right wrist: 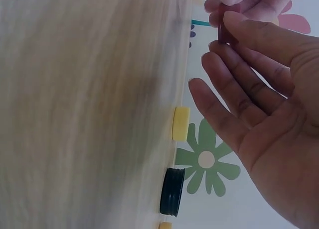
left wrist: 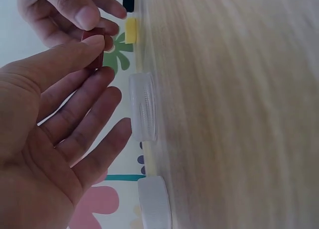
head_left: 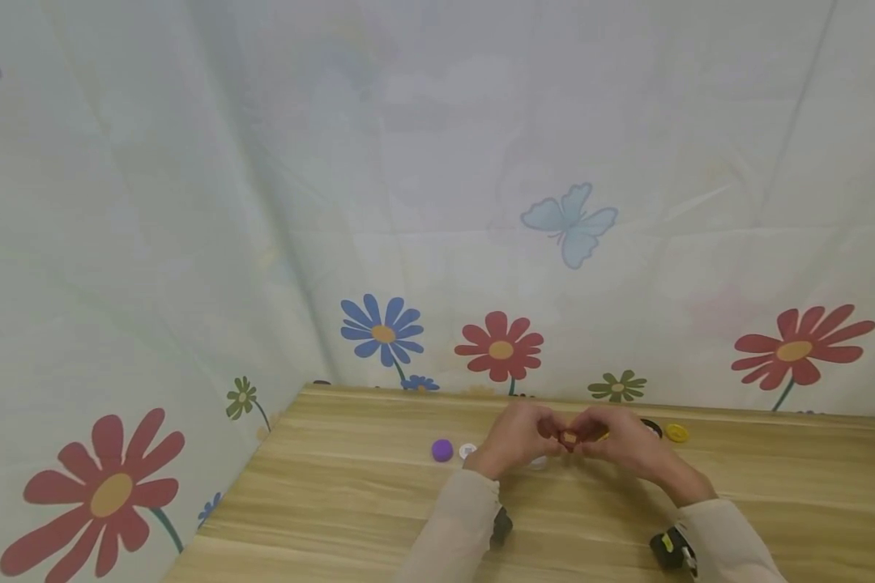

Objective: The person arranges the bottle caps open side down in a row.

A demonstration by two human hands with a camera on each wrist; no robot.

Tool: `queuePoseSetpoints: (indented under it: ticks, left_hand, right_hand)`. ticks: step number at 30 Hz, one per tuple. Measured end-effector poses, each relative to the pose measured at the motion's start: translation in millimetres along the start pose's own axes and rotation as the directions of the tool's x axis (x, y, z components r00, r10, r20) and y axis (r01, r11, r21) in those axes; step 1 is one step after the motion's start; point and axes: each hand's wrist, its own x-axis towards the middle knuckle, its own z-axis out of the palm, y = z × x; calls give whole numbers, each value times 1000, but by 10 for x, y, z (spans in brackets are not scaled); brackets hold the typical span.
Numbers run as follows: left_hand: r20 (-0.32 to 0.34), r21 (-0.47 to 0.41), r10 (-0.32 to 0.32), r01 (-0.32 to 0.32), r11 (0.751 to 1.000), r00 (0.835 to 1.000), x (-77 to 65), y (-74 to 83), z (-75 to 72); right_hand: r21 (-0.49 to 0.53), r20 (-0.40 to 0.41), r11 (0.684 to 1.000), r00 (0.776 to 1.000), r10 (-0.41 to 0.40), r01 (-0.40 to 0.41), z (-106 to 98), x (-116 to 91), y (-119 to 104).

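Observation:
A small dark red piece [head_left: 569, 438] with a pale mark on its face is held up just above the table, between both hands; it looks like a cap, though fingers cover much of it. My left hand [head_left: 521, 437] pinches one side between thumb and fingers, the other fingers spread. Opposite, my right hand [head_left: 623, 437] pinches the other side. In the left wrist view the left thumb lies across the red piece [left wrist: 93, 55], and a clear ridged lid [left wrist: 143, 107] stands below that hand. A yellow piece [right wrist: 181, 124] sits near the right fingers in the right wrist view.
On the wood-grain table [head_left: 335, 470] a purple lid [head_left: 442, 450] and a white lid [head_left: 467, 451] lie left of the hands. To the right are a black lid [right wrist: 172, 191] and a yellow round lid [head_left: 676, 432]. A flower-printed curtain [head_left: 437, 202] hangs behind the table.

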Motion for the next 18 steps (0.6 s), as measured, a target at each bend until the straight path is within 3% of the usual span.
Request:
queuePoseSetpoints:
  ticks: [13,18]
  left_hand:
    - [54,81,-32,28,996,998,-7,2,30]
    - [73,71,-49,44,997,996,-17,3,45]
  right_hand:
    - [-14,27,1000,999,-17,17,64,10,50]
    - [-3,45,1000,999,-11,11,75,-1,39]
